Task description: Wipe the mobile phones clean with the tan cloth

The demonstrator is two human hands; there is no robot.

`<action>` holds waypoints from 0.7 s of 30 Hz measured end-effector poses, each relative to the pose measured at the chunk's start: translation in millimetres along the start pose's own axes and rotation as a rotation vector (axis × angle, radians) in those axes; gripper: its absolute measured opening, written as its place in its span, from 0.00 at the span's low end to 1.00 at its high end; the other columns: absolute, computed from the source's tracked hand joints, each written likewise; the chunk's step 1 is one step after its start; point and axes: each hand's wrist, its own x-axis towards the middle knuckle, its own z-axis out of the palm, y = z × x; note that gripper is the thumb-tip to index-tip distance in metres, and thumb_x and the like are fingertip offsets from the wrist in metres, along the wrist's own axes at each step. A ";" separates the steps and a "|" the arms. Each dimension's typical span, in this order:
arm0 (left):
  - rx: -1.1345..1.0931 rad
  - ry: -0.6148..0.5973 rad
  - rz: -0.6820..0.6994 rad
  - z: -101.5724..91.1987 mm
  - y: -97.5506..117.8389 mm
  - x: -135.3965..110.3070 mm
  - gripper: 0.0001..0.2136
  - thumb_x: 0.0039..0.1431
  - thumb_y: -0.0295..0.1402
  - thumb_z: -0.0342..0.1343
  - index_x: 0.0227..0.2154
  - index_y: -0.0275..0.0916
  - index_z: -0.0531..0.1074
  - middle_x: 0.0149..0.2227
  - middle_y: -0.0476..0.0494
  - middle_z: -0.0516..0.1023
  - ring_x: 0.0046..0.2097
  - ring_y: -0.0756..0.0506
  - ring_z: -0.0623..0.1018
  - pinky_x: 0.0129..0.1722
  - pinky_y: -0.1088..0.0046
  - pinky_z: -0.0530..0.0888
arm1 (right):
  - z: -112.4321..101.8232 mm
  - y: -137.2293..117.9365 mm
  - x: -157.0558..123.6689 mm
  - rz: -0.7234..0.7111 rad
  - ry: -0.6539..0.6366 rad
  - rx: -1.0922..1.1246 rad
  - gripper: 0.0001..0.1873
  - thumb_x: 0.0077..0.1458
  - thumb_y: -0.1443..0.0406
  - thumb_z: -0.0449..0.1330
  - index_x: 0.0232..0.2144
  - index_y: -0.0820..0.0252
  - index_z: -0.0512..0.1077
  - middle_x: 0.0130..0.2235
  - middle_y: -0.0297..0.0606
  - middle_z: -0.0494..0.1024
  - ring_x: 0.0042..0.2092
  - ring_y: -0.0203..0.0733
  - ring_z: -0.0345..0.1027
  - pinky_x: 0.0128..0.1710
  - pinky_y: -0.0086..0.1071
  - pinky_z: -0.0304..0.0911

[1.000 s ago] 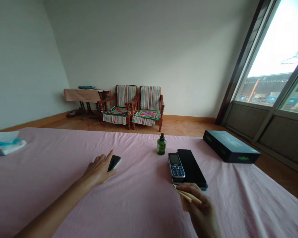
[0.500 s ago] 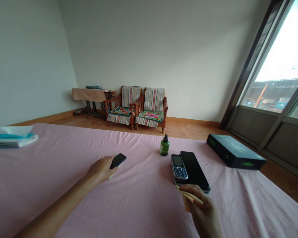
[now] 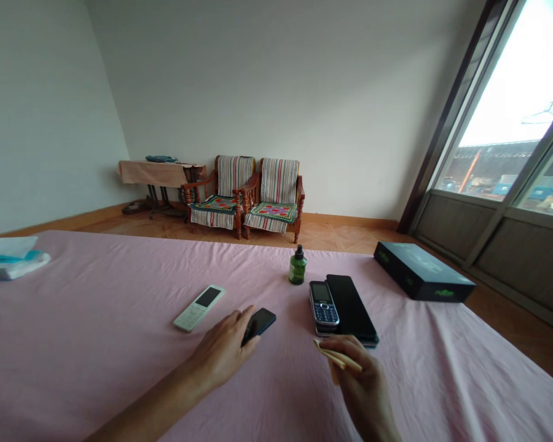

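My left hand (image 3: pixel 223 353) grips a black smartphone (image 3: pixel 259 322), holding it just above the pink tablecloth (image 3: pixel 96 319) near the middle. A white keypad phone (image 3: pixel 199 299) lies on the cloth to the left of it, uncovered. My right hand (image 3: pixel 362 387) pinches a folded yellowish cloth (image 3: pixel 336 358) close to the near edge. Just beyond that hand a dark keypad phone (image 3: pixel 323 303) lies beside a large black smartphone (image 3: pixel 351 307). A small green spray bottle (image 3: pixel 297 267) stands upright behind them.
A dark flat box (image 3: pixel 423 271) lies at the table's right side. A tissue pack (image 3: pixel 9 258) sits at the far left edge. Two striped armchairs (image 3: pixel 244 197) and a small side table (image 3: pixel 159 174) stand against the back wall; a large window is on the right.
My left hand lifted the black smartphone off the white keypad phone and carried it right, toward the middle. The white phone is now exposed. The right hand with the cloth barely moved.
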 end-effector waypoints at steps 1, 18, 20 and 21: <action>-0.023 0.003 0.007 4.4 7.4 -2.5 0.25 0.58 0.33 0.51 0.59 0.37 0.59 0.50 0.36 0.73 0.52 0.38 0.74 0.51 0.64 0.70 | -0.6 0.3 0.1 -0.003 -0.005 -0.013 0.09 0.47 0.67 0.59 0.28 0.55 0.80 0.35 0.40 0.77 0.39 0.47 0.72 0.38 0.34 0.65; -0.326 -0.191 0.317 15.7 -16.4 0.8 0.59 0.37 0.52 0.68 0.66 0.41 0.37 0.66 0.31 0.50 0.65 0.30 0.53 0.62 0.49 0.53 | 1.3 16.7 1.5 -0.011 -0.086 -0.103 0.12 0.47 0.69 0.56 0.29 0.56 0.80 0.36 0.41 0.77 0.39 0.47 0.71 0.38 0.36 0.64; -0.311 -0.202 0.343 20.0 -19.9 2.3 0.60 0.35 0.52 0.68 0.66 0.41 0.37 0.65 0.31 0.52 0.64 0.29 0.55 0.61 0.48 0.54 | 1.6 18.3 1.6 -0.015 -0.085 -0.118 0.12 0.47 0.68 0.56 0.30 0.56 0.80 0.36 0.41 0.77 0.38 0.47 0.71 0.37 0.36 0.64; -0.306 -0.199 0.350 21.5 -20.2 2.3 0.61 0.34 0.52 0.68 0.66 0.41 0.37 0.65 0.31 0.54 0.63 0.29 0.56 0.60 0.48 0.55 | 2.0 18.7 1.6 -0.019 -0.088 -0.125 0.12 0.47 0.68 0.56 0.30 0.56 0.80 0.36 0.41 0.77 0.38 0.47 0.71 0.37 0.36 0.64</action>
